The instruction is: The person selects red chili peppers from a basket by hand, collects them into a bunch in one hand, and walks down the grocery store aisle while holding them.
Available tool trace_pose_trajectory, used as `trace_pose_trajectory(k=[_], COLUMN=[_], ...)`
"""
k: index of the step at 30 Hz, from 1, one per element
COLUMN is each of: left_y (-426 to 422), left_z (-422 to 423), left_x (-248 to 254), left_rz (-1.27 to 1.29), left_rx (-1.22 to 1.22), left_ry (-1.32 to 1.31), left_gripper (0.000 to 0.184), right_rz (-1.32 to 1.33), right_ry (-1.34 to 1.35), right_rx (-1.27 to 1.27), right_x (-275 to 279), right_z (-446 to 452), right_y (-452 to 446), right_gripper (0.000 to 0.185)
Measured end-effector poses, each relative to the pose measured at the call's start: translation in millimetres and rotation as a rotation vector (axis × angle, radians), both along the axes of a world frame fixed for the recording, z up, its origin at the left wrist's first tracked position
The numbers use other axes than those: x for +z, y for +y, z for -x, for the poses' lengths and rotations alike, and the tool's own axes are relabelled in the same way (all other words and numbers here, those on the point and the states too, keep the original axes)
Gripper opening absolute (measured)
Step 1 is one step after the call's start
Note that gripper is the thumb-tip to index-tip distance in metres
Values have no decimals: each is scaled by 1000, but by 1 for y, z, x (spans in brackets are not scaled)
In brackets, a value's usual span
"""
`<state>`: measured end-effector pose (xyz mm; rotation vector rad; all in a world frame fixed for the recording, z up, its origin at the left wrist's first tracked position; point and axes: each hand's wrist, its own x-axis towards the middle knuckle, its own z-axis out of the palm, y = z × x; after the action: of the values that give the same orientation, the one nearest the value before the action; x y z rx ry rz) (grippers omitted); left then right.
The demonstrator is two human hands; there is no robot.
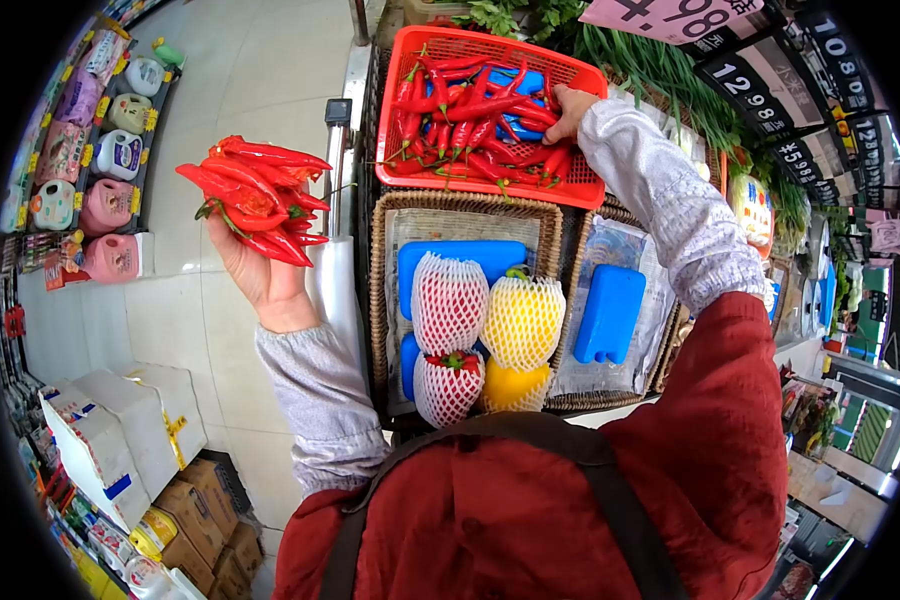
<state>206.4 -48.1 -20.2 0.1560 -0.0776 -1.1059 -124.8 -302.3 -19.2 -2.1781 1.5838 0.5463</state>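
My left hand (pixel 255 275) is raised over the floor to the left, closed around a heaped bunch of red chili peppers (pixel 260 195). Some of its fingers are hidden beneath the bunch. At the right end of a red plastic basket (pixel 395 110), my right hand (pixel 574 112) reaches in with bent fingers, pinching at a red chili pepper (pixel 538 112); its fingertips are partly hidden. More red chili peppers (pixel 460 120) lie across the basket, over blue ice packs (pixel 526 82).
Below stands a wicker basket (pixel 378 290) with red and yellow bell peppers (pixel 523 325) in foam nets. Right of it, a blue ice pack (pixel 610 312) lies on newspaper. A metal rail (pixel 338 112) runs along the left. Leafy greens (pixel 660 75) and price signs (pixel 755 85) border the right.
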Motion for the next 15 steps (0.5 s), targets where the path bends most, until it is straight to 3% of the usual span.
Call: trace_pose_trajectory(k=[5, 8, 11, 13, 15], left_y=[2, 1, 1, 1, 1], left_z=[-1, -2, -2, 0, 0], left_x=[-2, -3, -1, 1, 0], left_rz=[15, -16, -12, -1, 6], left_rx=[-12, 22, 0, -6, -14], left_ry=[37, 18, 31, 21, 15], left_gripper=[71, 71, 71, 71, 71], right_rz=[-90, -329, -449, -314, -234], right_ry=[-207, -383, -426, -463, -399], right_rx=[-41, -236, -273, -256, -357], right_x=[2, 2, 17, 11, 21], right_z=[5, 8, 7, 8, 3], right_y=[-3, -6, -2, 1, 10], right_gripper=[95, 98, 99, 91, 56])
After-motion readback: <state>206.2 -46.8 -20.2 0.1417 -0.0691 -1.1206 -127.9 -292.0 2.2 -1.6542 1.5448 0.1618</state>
